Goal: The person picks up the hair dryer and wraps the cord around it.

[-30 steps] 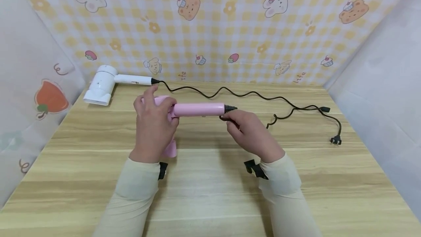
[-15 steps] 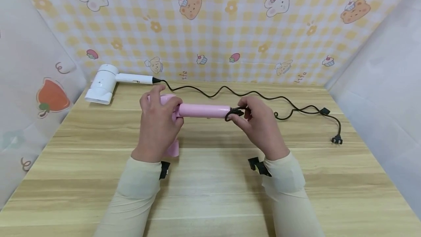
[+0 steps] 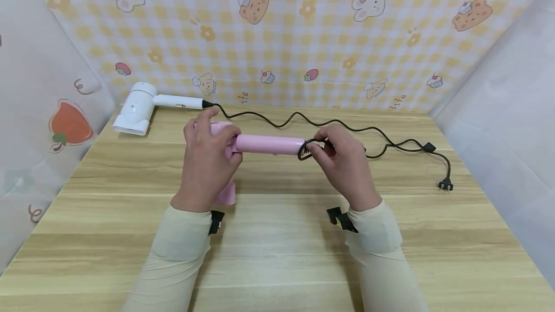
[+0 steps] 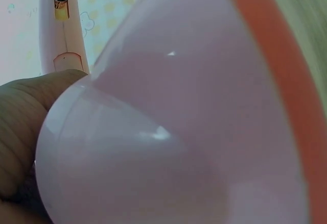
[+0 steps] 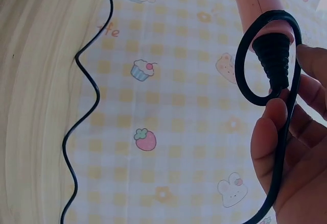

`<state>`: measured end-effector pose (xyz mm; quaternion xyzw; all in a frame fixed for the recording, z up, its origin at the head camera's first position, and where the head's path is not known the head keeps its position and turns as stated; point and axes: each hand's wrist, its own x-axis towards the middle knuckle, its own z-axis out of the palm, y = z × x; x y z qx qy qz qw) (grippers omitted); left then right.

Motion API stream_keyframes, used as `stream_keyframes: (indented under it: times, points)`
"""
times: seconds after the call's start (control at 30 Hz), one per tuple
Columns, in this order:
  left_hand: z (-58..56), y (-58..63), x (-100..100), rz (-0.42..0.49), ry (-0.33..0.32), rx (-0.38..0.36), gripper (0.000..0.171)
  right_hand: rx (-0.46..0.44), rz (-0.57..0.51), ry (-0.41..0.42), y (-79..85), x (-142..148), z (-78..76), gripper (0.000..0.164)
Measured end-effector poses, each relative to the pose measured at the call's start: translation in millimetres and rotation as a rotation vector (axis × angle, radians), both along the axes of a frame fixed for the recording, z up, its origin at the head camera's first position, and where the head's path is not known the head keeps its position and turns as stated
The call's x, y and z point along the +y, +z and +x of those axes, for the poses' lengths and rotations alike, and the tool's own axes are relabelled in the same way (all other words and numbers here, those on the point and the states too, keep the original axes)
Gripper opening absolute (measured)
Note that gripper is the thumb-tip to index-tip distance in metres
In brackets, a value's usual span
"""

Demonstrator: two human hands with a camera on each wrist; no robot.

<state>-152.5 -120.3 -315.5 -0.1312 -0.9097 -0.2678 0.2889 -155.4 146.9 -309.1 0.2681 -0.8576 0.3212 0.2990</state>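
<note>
My left hand [image 3: 204,162] grips a pink hair dryer [image 3: 270,144] by its head, fingers over the top, the handle pointing right. The left wrist view is mostly filled by the dryer's glossy pink body [image 4: 194,112], with an orange-red band along one edge. With thumb and fingertips my right hand [image 3: 344,165] pinches the black cord at the handle's end. In the right wrist view the cord [image 5: 242,66] forms a loop around the ribbed black cord sleeve [image 5: 272,55], then runs down past the palm.
A white hair dryer [image 3: 140,105] lies at the back left of the wooden table [image 3: 277,254]. Its wavy black cord [image 3: 277,126] stretches right along the patterned backdrop to a two-pin plug [image 3: 445,185]. A small black piece [image 3: 429,147] sits on the cords, which overlap there.
My right hand has moved up and slightly right, bringing the cord into a loop around the handle's end. The pink dryer has shifted slightly right in the left hand's grip.
</note>
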Motion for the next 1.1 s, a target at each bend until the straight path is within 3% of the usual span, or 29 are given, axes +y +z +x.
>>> stream_keyframes:
  times: [0.37,0.67,1.1]
  points:
    - [3.1,4.1,2.0,-0.019,0.01,-0.02,0.03,0.012,0.016,-0.008,0.9,1.2,-1.1,0.011]
    - [2.6,4.1,1.8,-0.014,-0.023,-0.002,0.031,-0.08,-0.058,-0.087,1.0,2.7,0.0,0.02]
    - [0.1,5.5,-0.9,-0.083,-0.096,0.068,0.026,-0.177,-0.011,-0.065,1.1,5.1,-0.8,0.009]
